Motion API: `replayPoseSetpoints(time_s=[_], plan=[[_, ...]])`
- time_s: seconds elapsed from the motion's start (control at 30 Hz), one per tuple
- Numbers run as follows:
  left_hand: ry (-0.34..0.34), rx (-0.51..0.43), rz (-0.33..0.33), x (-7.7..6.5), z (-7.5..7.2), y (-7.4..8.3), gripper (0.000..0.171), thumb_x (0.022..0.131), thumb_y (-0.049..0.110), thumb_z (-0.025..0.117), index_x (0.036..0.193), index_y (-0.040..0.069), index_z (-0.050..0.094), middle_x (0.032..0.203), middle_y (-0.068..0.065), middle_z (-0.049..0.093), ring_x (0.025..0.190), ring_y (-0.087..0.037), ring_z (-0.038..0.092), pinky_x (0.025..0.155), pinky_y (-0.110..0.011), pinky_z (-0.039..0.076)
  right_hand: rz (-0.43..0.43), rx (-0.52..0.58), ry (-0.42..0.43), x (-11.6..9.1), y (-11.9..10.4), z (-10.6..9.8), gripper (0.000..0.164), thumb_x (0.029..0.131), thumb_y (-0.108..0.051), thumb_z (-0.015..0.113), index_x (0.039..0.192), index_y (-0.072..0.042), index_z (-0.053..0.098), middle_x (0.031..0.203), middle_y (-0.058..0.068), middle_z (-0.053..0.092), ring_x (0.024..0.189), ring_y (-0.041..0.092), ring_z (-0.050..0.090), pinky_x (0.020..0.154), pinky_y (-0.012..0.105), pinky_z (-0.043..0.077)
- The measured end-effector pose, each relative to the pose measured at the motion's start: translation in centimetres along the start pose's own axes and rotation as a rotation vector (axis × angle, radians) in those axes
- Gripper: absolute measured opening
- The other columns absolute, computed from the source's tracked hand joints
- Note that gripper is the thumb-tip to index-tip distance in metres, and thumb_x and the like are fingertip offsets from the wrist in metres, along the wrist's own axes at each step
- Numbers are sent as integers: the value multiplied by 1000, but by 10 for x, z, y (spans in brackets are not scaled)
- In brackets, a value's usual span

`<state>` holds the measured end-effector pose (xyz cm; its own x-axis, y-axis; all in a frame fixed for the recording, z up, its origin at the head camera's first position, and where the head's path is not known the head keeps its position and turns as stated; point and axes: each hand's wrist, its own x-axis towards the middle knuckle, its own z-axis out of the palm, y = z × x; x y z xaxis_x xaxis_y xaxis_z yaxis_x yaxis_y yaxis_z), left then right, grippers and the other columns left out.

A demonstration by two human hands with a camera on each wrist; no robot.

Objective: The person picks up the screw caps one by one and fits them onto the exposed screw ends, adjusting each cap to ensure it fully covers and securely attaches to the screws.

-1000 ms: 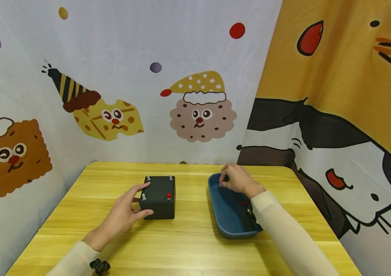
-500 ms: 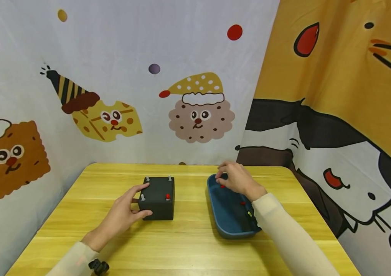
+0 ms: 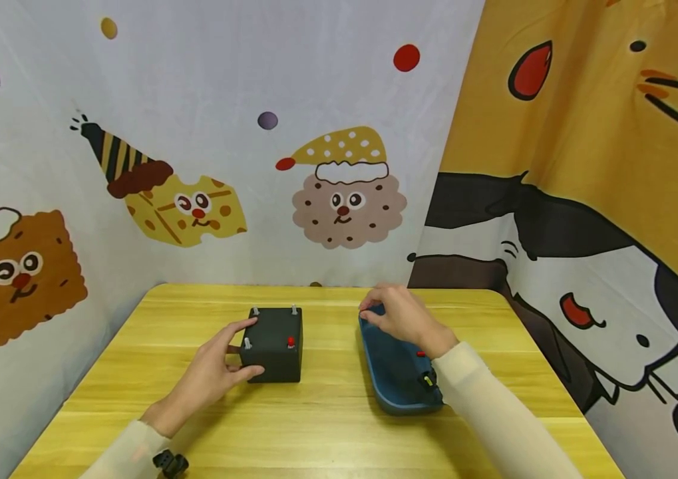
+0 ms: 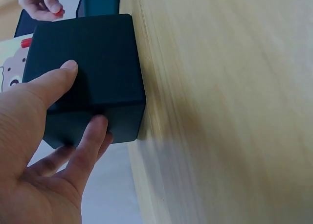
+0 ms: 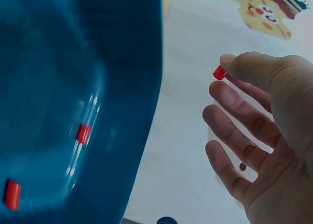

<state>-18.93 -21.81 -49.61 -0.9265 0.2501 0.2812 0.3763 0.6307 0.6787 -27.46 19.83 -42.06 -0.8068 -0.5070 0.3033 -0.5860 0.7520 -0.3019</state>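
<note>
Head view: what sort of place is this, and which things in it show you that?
Probably a small indoor work area, perhaps a screened-off booth: a wood-grain table bearing a black box and a blue tray, with cartoon-printed fabric hanging behind it.

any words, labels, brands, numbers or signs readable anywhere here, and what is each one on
None can be read in any view.
Matte black square box: no lettering on the faces in view.
Blue rounded oblong tray: none seen.
Small red cylinder pinched in the right hand: too small to tell.
Small black-and-yellow item in the tray: too small to tell.
White-and-orange cloth backdrop: cartoon drawings, no writing seen.
</note>
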Motion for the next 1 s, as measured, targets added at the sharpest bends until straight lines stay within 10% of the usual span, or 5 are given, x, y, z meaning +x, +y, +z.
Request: replayPoseSetpoints(time_s=[0.67,1.0], plan=[[-82,-63,-10,5,-9,-10,109,91,17,104,180,24,42,179,-28,50,114,-34,85,78,-19,70,-134,221,-21,4,-51,16,8,108,-21,88,116,-23,90,106,-9,88,94,4,80,73,21,59],[-105,-61,35,6,-14,-14,109,89,6,103,179,22,44,176,-31,52,112,-37,86,76,-18,69,-195,264,5,9,-69,24,8,107,-21,89,114,-18,90,107,-7,89,95,4,81,86,26,68]])
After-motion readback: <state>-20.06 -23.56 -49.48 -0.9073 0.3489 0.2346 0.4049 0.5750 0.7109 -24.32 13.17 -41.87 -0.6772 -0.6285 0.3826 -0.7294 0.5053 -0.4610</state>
